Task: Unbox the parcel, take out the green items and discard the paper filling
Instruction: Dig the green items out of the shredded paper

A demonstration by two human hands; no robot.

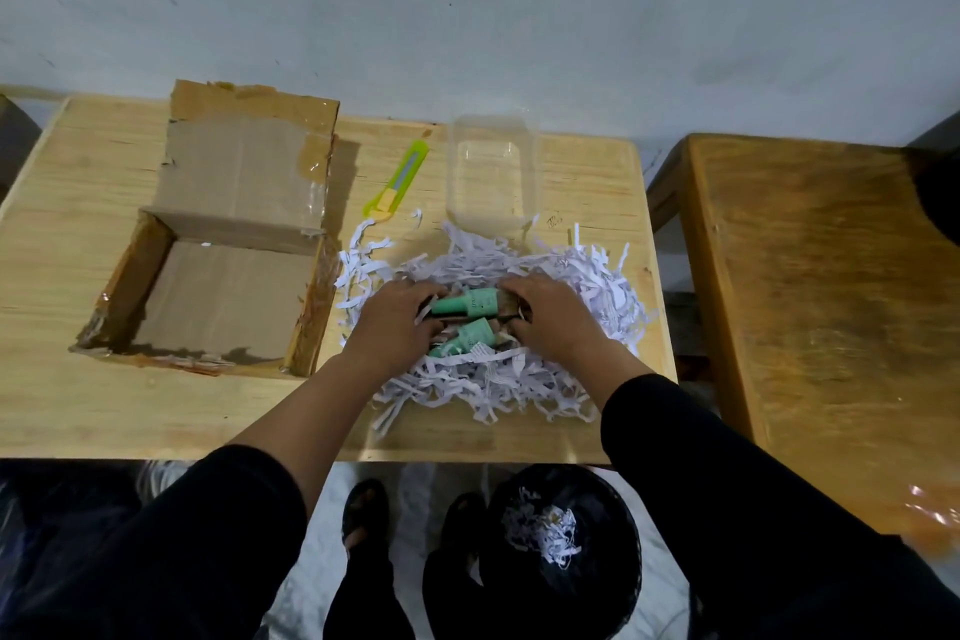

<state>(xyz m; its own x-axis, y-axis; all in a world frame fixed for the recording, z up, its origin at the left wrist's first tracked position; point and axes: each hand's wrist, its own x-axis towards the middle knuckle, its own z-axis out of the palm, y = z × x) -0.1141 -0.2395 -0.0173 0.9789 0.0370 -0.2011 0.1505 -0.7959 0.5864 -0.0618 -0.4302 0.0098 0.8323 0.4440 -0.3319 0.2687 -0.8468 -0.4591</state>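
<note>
From the head camera, the brown cardboard box (pixel 218 276) sits open with its flap up and no contents visible inside, well to the left of the fingers, so the unboxing looks done. The heap of white shredded paper strips (pixel 493 327) lies on the pale wooden bench (pixel 78 405), spread all round both hands. The left hand (pixel 397 322) and right hand (pixel 545 314) reach into the heap, fingers curled around the ends of the upper of two mint-green tube-shaped items (pixel 470 301); the second lies just below it, between the hands. Neither item appears lifted clear yet.

Beyond the fingers stands a clear plastic rectangular tub (pixel 493 172), and a lime-green utility knife (pixel 397 179) beside it. Below the bench, nearer than the fingers, a black round bin (pixel 566 551) holds a small clump of strips, so discarding has begun but most of the crinkly, light filling remains.
</note>
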